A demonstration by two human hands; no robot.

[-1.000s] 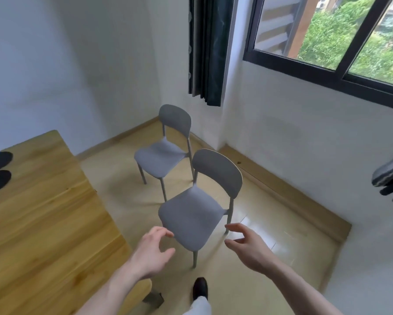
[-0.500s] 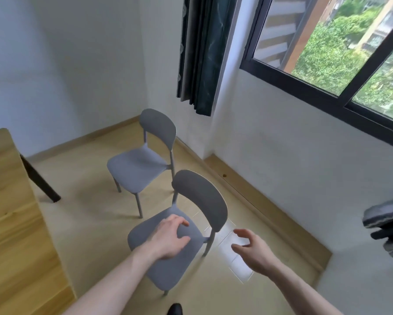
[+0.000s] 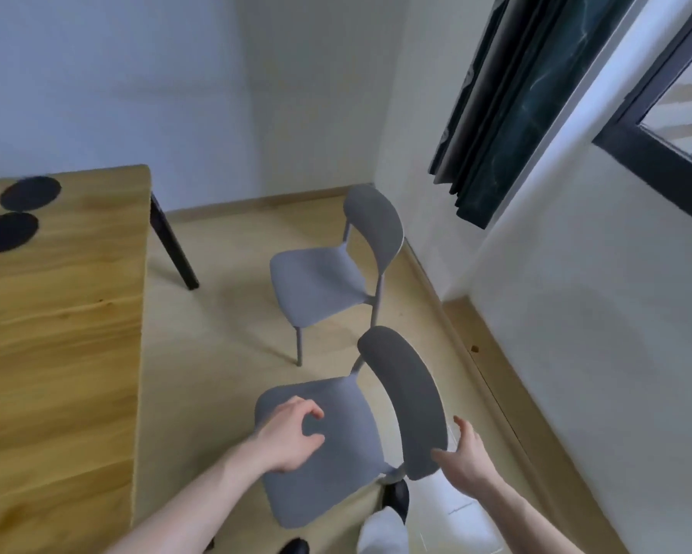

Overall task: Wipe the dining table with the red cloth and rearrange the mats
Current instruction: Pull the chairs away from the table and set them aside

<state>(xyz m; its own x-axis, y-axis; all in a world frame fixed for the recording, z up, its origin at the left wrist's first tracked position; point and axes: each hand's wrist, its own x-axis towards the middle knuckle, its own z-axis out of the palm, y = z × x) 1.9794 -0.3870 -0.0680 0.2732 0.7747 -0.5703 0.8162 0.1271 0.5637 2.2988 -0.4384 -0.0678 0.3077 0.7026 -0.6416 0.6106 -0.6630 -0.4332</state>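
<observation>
The wooden dining table fills the left side. Two round black mats lie on its far left part. No red cloth is in view. My left hand hovers over the seat of the near grey chair, fingers loosely curled, holding nothing. My right hand is at the right edge of that chair's backrest, fingers relaxed; whether it touches the backrest is unclear.
A second grey chair stands farther back near the corner. A dark curtain and a window are on the right wall. A black table leg shows at the table's far corner. My feet are below the near chair.
My view has swung left, bringing the table and mats back into sight. Both hands have come closer to the near chair, the right one reaching its backrest.
</observation>
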